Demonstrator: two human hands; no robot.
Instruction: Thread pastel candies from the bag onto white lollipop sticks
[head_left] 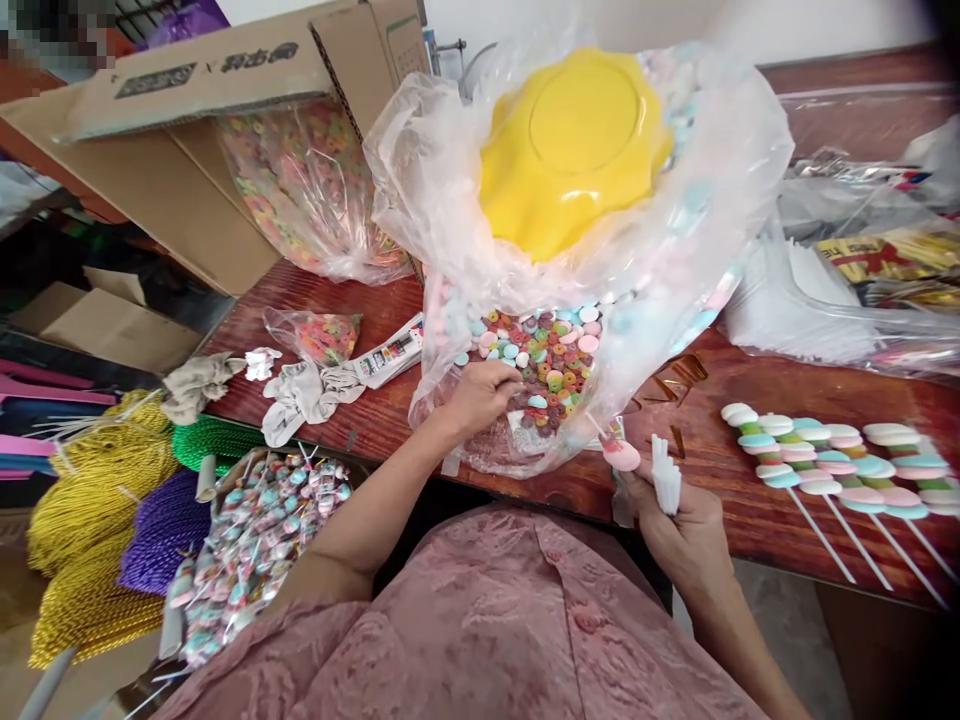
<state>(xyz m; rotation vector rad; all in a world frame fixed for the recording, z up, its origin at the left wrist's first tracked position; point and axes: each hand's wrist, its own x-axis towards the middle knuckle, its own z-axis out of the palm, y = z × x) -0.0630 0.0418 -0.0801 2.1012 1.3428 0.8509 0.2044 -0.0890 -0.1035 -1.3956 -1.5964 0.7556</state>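
Right hand (686,532) of a person in a pink patterned shirt (487,620) wraps around a bundle of white sticks (666,478), with a pink sweet (621,455) on a stick at its fingertips. Left hand (480,398), fingers bent nearly together, dips among loose sweets (559,355), some round and some ring-shaped, in an open plastic bag (517,285) on a red-brown wooden table (709,450); whether it grips anything cannot be told. Beside the left arm (375,500), wrapped sweets (262,540) lie heaped near bundles of yellow cord (97,530) and purple cord (165,530). At right on the table, stacked sweets on sticks (836,460) lie side by side. Farther back at left are crumpled gloves (300,395) and a small packet of candy rings (330,337). Above the loose sweets, a scalloped yellow bowl (577,140) rests among the folds of the plastic bag. Behind, at left, a large clear sack of candy rings (315,190) sits against a printed cardboard box (195,75).
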